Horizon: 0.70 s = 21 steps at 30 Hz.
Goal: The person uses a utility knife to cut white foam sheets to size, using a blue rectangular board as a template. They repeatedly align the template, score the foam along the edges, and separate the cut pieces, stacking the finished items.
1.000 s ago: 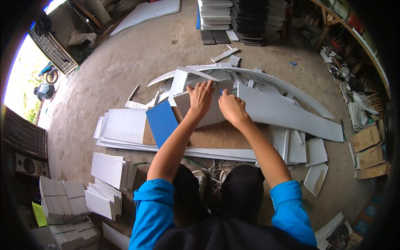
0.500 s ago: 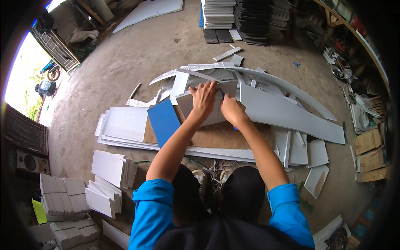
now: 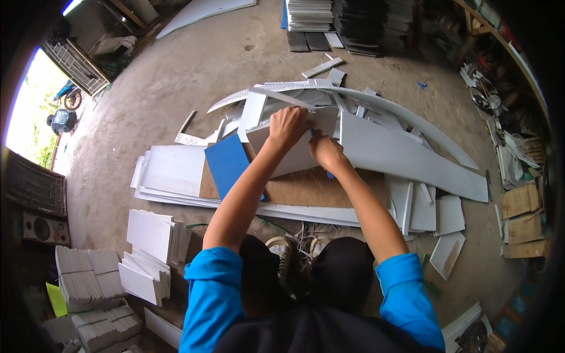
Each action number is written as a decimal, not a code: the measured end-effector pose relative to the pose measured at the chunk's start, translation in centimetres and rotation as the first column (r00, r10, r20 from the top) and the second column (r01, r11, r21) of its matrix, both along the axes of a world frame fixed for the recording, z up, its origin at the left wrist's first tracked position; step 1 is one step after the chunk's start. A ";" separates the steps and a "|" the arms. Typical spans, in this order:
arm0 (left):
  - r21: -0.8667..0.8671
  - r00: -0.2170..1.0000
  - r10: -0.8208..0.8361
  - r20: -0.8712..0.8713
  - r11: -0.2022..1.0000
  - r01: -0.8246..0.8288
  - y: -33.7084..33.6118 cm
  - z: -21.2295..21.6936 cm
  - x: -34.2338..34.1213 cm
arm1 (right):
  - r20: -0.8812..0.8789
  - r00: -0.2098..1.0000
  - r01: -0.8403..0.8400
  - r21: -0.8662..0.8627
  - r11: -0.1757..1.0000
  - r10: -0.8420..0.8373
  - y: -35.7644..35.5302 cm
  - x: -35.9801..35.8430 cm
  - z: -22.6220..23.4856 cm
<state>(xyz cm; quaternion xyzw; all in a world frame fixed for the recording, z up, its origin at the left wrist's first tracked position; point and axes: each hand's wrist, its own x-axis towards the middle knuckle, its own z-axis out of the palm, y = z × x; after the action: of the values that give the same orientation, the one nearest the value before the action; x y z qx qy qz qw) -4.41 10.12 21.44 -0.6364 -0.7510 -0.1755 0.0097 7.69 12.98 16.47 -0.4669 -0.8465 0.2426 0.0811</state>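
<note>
My left hand [image 3: 288, 126] is closed at the far edge of a white foam board [image 3: 297, 154], its fingers curled and partly hidden. Beside it, my right hand [image 3: 326, 149] grips a slim blue tool [image 3: 330, 175] that looks like a cutter knife; its blade cannot be made out. The foam board lies tilted over a brown wooden board [image 3: 318, 191]. A blue sheet [image 3: 231, 167] rests left of my left forearm. To the right of my right hand spreads a long white foam panel [image 3: 406, 156]. A narrow white strip [image 3: 276, 96] ends near my left fingers.
White offcuts [image 3: 253, 115] heap beyond my hands, edged by a long curved strip [image 3: 406, 110]. Stacked white sheets [image 3: 173, 170] and bundled pieces [image 3: 88, 270] stand at the left. White and black stacks [image 3: 309, 16] rise at the back; cardboard [image 3: 521, 200] lies far right.
My left fingers, spread over the board before, have curled closed, and that hand is slightly farther away. My right wrist has turned a little with the blue tool. The view has shifted slightly.
</note>
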 end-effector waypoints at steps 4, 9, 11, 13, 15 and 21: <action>0.188 0.996 -0.088 -0.017 0.978 0.090 0.6 -1.4 -1.0 | 0.002 0.999 -0.044 0.232 0.972 0.045 -0.8 0.5 -1.8; 0.130 0.998 -0.046 -0.049 0.990 0.052 0.7 -1.7 -1.9 | 0.062 0.997 -0.057 0.067 0.996 0.053 -0.7 -0.8 -2.2; 0.117 0.995 -0.100 -0.003 0.988 0.100 1.6 -1.0 -0.3 | 0.228 0.961 -0.158 -0.019 0.987 0.158 1.2 1.2 -9.7; 0.093 0.994 -0.104 -0.015 0.990 0.105 1.4 -1.4 -0.6 | 0.237 0.955 -0.160 -0.089 0.983 0.177 0.7 1.0 -12.7; 0.088 0.993 -0.097 -0.065 0.991 0.102 0.9 -1.3 -1.4 | 0.133 0.990 -0.039 -0.115 0.993 0.054 -1.3 0.7 -10.8; -0.009 0.998 -0.021 -0.057 1.000 0.020 1.6 -1.4 -1.5 | 0.046 0.998 -0.041 -0.080 0.996 0.045 -1.3 0.3 -11.6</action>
<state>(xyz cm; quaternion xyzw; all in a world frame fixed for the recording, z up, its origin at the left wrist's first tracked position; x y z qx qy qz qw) -5.90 11.73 20.06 -0.6490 -0.7446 -0.1539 0.0267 7.96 11.63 4.88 -0.4572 -0.8478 0.2661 0.0370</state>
